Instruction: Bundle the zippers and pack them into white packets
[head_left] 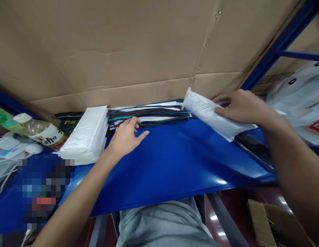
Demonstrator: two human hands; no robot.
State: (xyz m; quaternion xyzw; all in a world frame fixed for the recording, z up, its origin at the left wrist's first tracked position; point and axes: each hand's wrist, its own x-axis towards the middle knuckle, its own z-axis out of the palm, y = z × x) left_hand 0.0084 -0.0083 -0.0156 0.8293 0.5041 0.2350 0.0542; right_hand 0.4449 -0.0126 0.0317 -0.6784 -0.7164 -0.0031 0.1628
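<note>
My left hand [127, 135] rests at the front edge of a stack of dark and white flat pieces [151, 115], its thumb and fingers apart and nothing held. My right hand [235, 106] grips a white padded envelope [210, 113] between thumb and fingers, tilted above the blue table [159, 164]. Left of the dark stack lies a pile of white padded envelopes [84, 133]. Beneath the right end of the held envelope, a black flat object [254, 149] lies partly covered.
A bottle [42, 130], white cables [6, 161] and a green packet [7, 120] are at the left. Cardboard [123, 44] stands behind the table. Clear plastic bags [300, 96] are at the right; an open carton [274, 219] is below.
</note>
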